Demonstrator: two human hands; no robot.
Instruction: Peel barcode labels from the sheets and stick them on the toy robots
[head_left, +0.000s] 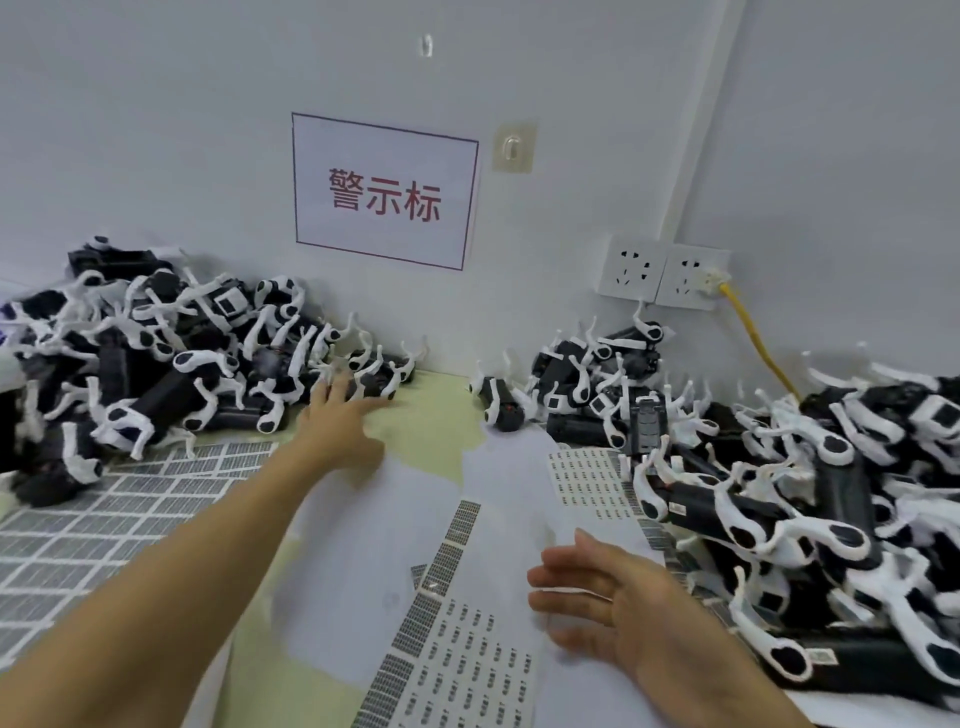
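So the left hand (340, 410) is stretched out toward the far edge of the bench (431, 415), fingers spread and straight, nothing gripped. The fingertips are right at the near fringe of the left pile of toy robots (156, 358), though actual contact can't be confirmed since it's blurred. The right hand (597, 597) is held over the label sheets near the front edge, fingers loosely spread, also holding nothing.

Label sheets are scattered all over the middle of the bench: a big gridded sheet (104, 519) lies toward the left edge, partly tucked under the left pile, a mostly blank white sheet (374, 551) sits in the centre, and a barcode sheet (467, 665) runs off the front edge. Another small-print sheet (587, 483) is wedged against the right pile of robots (805, 493), which is heaped along the right edge. One loose robot (498, 402) lies near the back edge between the piles.

What could go wrong, as a guess: the left pile is stacked loosely with legs tangled, so one robot being pulled could drag others down onto the sheets and crease or bury labels. The overlapping sheets could also be shifted by the forearm above them, and labelled and unlabelled robots could easily get mixed up.
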